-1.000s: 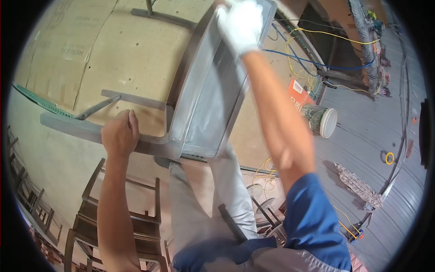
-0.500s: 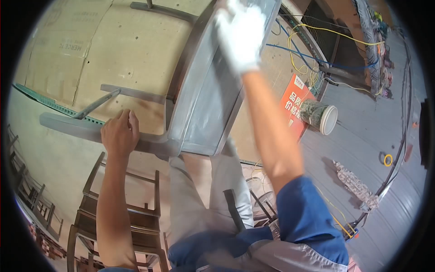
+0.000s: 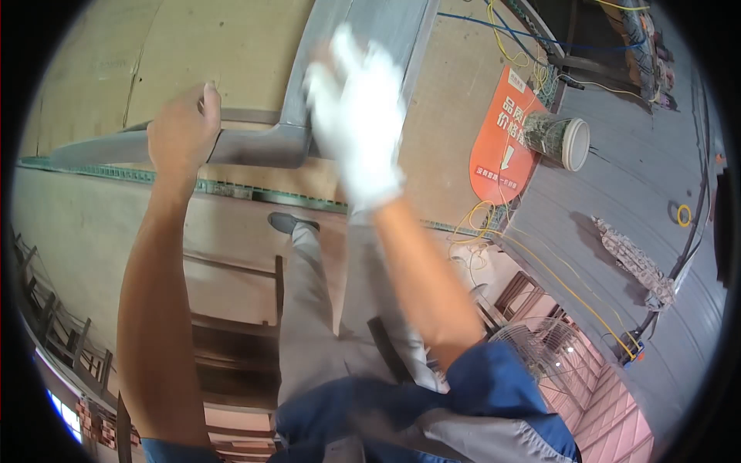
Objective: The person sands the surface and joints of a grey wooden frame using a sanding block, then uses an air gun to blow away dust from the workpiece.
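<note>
A grey wooden chair (image 3: 258, 147) lies tipped over, its smooth seat panel pointing away from me and one long leg stretching left. My bare left hand (image 3: 183, 127) is closed around that leg, thumb up. Over the near end of the seat is my right hand (image 3: 359, 116) in a white glove. Motion smears its fingers; a brownish patch shows by the fingertips, and whether it is a pad or bare skin I cannot make out.
Under the chair is a cardboard-covered bench (image 3: 224, 46) with a green edge. To the right are a red sign (image 3: 502, 147), a stained bucket (image 3: 567, 143) on its side, yellow and blue hoses, and a wrapped bundle (image 3: 633, 258). Dark chairs (image 3: 231, 339) and a fan (image 3: 540, 347) stand below.
My gloved right hand has come down from the far end of the seat toward its near end. The chair has turned or shifted upward in view, and my left hand moved up with its leg.
</note>
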The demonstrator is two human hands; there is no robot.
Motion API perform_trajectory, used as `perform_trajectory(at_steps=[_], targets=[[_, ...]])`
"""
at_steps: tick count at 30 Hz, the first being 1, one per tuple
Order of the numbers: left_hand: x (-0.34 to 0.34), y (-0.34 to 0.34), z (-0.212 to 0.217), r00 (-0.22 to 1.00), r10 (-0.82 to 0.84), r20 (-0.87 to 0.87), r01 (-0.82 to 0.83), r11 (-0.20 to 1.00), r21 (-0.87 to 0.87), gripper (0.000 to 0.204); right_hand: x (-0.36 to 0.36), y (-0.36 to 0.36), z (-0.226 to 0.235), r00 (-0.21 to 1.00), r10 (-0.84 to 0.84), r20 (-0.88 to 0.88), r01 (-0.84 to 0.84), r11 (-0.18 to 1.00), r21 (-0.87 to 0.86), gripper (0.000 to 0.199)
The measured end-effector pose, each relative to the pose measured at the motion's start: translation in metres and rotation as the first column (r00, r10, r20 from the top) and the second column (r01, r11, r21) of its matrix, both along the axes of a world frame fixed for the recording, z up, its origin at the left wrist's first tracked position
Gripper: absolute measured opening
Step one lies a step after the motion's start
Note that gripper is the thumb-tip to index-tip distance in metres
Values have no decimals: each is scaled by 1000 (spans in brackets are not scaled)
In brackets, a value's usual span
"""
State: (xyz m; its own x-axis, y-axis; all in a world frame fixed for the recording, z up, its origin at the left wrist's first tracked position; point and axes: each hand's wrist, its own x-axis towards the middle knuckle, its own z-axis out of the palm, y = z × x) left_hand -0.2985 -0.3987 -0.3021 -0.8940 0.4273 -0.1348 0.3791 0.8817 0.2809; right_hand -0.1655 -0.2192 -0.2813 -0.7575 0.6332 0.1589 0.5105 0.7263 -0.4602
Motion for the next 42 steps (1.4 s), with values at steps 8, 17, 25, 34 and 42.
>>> perform_trajectory(at_steps=[8, 17, 25, 34, 42], targets=[[-3, -5, -7, 1000, -23, -3, 23, 1000, 10, 42, -22, 9, 21, 992, -1, 128, 19, 991, -134, 49], [-3, -2, -4, 1000, -9, -7, 9, 998, 55, 43, 113, -6, 29, 991, 14, 130, -24, 997, 74, 66], [-1, -4, -9, 1000, 4, -28, -1, 996, 92, 41, 128, 9, 36, 942, 207, 265, -230, 971, 60, 65], [2, -3, -1, 1000, 8, -12, -7, 995, 95, 40, -24, 139, 21, 866, 465, -186, -491, 860, -136, 41], [2, -12, -5, 1000, -5, 12, 3, 994, 106, 41, -11, 88, 38, 890, 445, 97, -339, 789, -512, 26]])
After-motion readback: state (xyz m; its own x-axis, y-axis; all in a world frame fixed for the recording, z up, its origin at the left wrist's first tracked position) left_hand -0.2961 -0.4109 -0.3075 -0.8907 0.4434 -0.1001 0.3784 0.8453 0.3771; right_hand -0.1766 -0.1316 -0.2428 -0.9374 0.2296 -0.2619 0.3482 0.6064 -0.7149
